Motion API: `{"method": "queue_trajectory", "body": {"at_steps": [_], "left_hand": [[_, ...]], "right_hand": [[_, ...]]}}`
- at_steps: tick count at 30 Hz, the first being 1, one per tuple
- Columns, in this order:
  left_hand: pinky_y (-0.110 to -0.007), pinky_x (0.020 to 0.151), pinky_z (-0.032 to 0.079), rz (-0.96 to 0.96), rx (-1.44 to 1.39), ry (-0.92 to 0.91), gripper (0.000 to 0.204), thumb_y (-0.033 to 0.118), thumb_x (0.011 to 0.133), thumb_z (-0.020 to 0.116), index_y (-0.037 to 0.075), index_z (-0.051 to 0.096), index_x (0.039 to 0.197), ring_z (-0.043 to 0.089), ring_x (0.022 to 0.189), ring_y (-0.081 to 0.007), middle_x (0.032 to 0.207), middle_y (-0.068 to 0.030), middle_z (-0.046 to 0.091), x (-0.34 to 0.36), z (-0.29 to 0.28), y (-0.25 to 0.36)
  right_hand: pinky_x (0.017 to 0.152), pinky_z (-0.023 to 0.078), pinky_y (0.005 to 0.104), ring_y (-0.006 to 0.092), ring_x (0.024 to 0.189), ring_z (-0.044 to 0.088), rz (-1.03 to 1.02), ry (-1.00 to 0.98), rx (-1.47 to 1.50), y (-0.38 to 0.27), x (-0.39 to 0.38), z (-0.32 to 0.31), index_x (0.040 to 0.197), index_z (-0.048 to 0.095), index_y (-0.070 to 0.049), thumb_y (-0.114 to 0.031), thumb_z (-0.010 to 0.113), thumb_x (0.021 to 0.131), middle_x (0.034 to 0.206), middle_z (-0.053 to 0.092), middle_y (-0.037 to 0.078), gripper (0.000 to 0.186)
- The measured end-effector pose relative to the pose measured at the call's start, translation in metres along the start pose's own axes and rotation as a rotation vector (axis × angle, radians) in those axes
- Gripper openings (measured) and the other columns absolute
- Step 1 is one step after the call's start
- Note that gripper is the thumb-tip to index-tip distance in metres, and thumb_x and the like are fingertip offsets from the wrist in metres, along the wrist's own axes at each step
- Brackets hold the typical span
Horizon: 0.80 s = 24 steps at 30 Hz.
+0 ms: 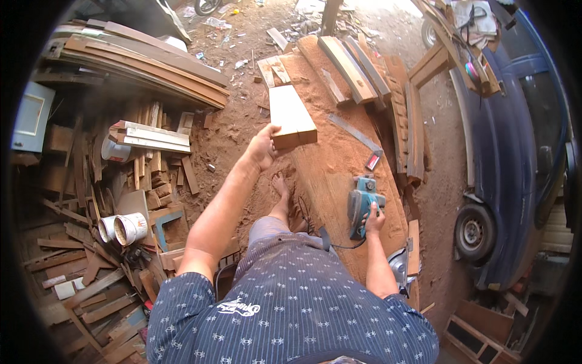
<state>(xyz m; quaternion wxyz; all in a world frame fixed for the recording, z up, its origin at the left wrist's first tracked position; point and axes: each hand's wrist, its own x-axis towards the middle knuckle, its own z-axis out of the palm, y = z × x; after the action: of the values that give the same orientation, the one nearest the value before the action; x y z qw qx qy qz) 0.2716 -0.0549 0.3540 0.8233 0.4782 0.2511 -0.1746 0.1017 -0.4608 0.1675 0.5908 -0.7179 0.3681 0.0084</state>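
Observation:
My left hand grips a pale, squared wooden board by its near left corner, held up over the left side of the long sawdust-covered plank bench. Lower on the right, my right hand is closed round the handle of a teal electric planer, which sits on the bench with its black cord trailing toward me. Beyond the planer lie a metal square and a small red-and-grey object, too small to identify.
Stacked timber lines the upper left, with offcuts and white buckets below. Loose beams rest on the bench's far end. A dark blue car stands close on the right. My bare foot is on the dirt ground beside the bench.

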Motion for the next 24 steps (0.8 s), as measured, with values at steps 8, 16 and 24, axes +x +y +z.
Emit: {"method": "queue_trajectory", "body": {"at_steps": [8, 16, 24], "left_hand": [[-0.037, 0.079, 0.067, 0.064, -0.219, -0.08, 0.061, 0.038, 0.104, 0.051, -0.018, 0.048, 0.127, 0.074, 0.097, -0.0326, 0.112, -0.026, 0.068, 0.007, 0.01, 0.068], [-0.032, 0.079, 0.065, 0.057, 0.0, 0.18, 0.044, 0.032, 0.099, 0.064, 0.002, 0.057, 0.131, 0.071, 0.1, -0.0255, 0.122, -0.0214, 0.066, 0.004, 0.021, 0.053], [-0.05, 0.083, 0.058, 0.26, 1.549, 0.042, 0.059, 0.024, 0.075, 0.07, -0.008, 0.056, 0.122, 0.072, 0.087, -0.0425, 0.089, -0.0279, 0.072, -0.121, -0.012, -0.015]], "right_hand": [[0.04, 0.042, 0.0292, 0.0148, 0.041, 0.055, -0.02, -0.04, -0.025, 0.002, 0.001, -0.005, 0.095, 0.066, 0.002, -0.053, 0.059, 0.097, 0.06, 0.059, 0.006, 0.056], [0.077, 0.052, 0.0411, 0.0274, 0.089, 0.063, -0.485, 0.223, -0.449, -0.004, -0.005, -0.004, 0.109, 0.063, 0.002, -0.041, 0.064, 0.095, 0.097, 0.063, 0.016, 0.046], [0.113, 0.036, 0.0492, 0.0387, 0.132, 0.045, -0.847, -0.136, -0.583, -0.098, -0.038, 0.073, 0.145, 0.042, -0.003, -0.028, 0.081, 0.08, 0.139, 0.048, 0.021, 0.081]]}}
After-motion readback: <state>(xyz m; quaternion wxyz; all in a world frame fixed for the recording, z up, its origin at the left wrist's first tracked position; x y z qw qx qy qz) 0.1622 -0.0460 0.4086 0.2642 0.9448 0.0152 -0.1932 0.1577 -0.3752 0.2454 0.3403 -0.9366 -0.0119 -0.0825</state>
